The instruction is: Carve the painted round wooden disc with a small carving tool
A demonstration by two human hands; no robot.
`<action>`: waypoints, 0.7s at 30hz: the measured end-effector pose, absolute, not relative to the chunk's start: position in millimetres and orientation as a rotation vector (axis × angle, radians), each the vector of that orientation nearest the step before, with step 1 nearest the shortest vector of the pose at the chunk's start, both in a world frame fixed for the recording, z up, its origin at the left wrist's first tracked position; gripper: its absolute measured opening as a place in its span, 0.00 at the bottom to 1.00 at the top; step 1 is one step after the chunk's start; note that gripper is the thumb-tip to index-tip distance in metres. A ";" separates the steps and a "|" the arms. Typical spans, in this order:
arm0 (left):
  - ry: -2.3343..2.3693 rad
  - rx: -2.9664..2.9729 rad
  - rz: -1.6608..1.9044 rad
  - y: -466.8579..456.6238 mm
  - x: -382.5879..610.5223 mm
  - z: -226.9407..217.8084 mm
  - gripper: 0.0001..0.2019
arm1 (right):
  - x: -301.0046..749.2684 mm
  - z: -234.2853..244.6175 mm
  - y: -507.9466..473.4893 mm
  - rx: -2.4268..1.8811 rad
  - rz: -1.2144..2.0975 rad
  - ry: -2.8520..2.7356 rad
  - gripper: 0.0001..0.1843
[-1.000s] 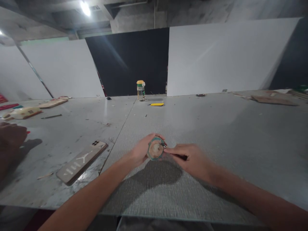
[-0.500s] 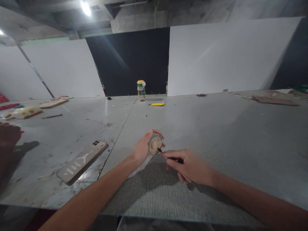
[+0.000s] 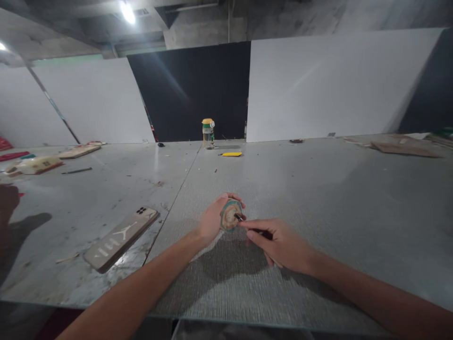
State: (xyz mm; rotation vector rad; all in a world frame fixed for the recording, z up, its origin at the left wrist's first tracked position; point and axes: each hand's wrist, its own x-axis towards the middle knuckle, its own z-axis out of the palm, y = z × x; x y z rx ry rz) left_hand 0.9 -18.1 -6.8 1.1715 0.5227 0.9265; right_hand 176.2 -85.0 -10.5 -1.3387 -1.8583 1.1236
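My left hand (image 3: 213,220) is closed around a small round disc (image 3: 228,224) with a teal rim and a tan, ring-patterned face turned up toward me. Its fingers curl behind the far edge. In my right hand (image 3: 285,246) is a slim pen-like tool (image 3: 239,217) with a dark, shiny tip, pinched between thumb and fingers. The tip lies over the disc's face, near its middle; whether it touches is too small to tell. Most of the tool's handle is hidden by my fingers.
Left of my arms lies a phone (image 3: 122,240) in a grey case. A yellow utility knife (image 3: 230,154) and a lidded bottle (image 3: 208,133) are farther back. At the left edge another person's hand (image 3: 7,204) shows. Brown boards (image 3: 405,148) lie at the far right.
The disc and my left hand have shifted slightly right and down. The tool's tip has moved a little up and right. The other person's hand has drawn left.
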 end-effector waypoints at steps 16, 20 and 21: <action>0.638 1.255 0.866 -17.6 -1.6 -6.9 0.19 | 179.5 2.2 -82.7 -1.277 0.668 -2.222 0.18; 0.630 1.260 0.894 -19.2 -1.0 -4.5 0.20 | 178.7 5.1 -84.4 -1.272 0.695 -2.224 0.16; 0.629 1.263 0.903 -19.5 -0.7 -3.8 0.19 | 178.3 5.5 -84.7 -1.271 0.705 -2.221 0.16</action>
